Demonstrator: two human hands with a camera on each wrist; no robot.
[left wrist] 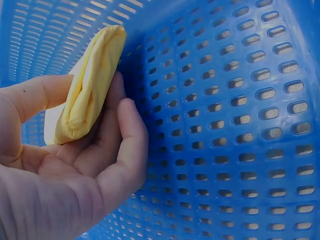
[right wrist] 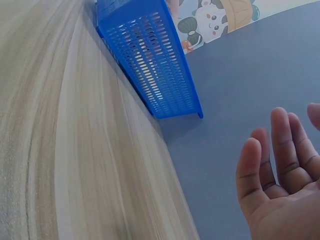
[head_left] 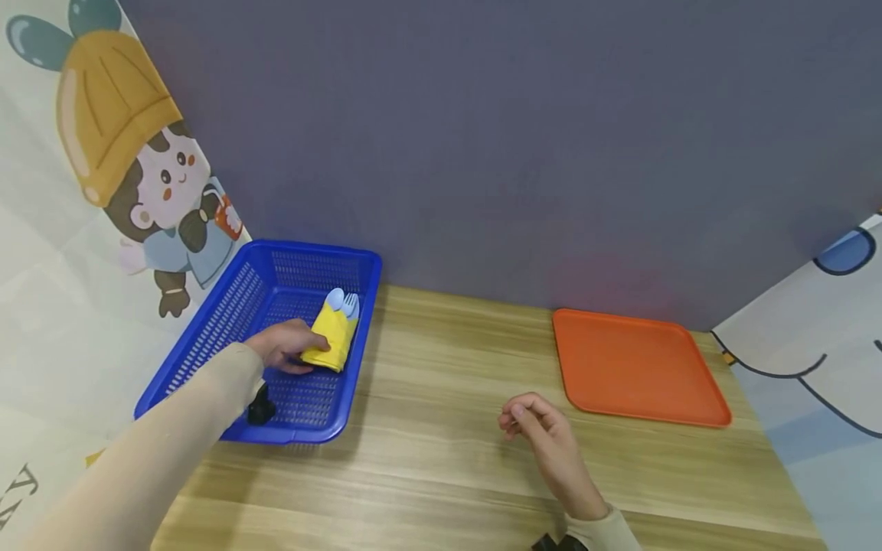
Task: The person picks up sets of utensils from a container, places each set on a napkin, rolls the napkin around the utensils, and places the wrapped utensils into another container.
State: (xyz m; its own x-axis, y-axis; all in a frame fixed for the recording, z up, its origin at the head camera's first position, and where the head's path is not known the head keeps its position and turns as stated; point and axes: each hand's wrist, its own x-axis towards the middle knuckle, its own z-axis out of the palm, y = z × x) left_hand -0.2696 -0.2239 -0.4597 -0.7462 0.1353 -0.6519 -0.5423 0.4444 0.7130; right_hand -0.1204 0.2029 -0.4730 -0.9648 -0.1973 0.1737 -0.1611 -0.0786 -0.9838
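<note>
In the head view my left hand [head_left: 285, 344] reaches into a blue plastic basket [head_left: 375, 306] and grips a folded yellow napkin [head_left: 332, 337]. A pale spoon [head_left: 334, 298] and a pale fork [head_left: 350, 304] stick out of the napkin's far end. In the left wrist view the thumb lies on one side of the napkin [left wrist: 92, 85] and the fingers on the other; the cutlery is hidden there. My right hand [head_left: 540, 428] hovers over the table between basket and tray, fingers loosely bent, holding nothing; the right wrist view shows its palm [right wrist: 285, 200].
An orange tray [head_left: 641, 367] lies at the right on the wooden table [head_left: 427, 444]. A grey-blue wall or panel [head_left: 482, 153] rises along the table's back edge. Cartoon-printed sheets stand at the left [head_left: 83, 252] and right [head_left: 813, 367].
</note>
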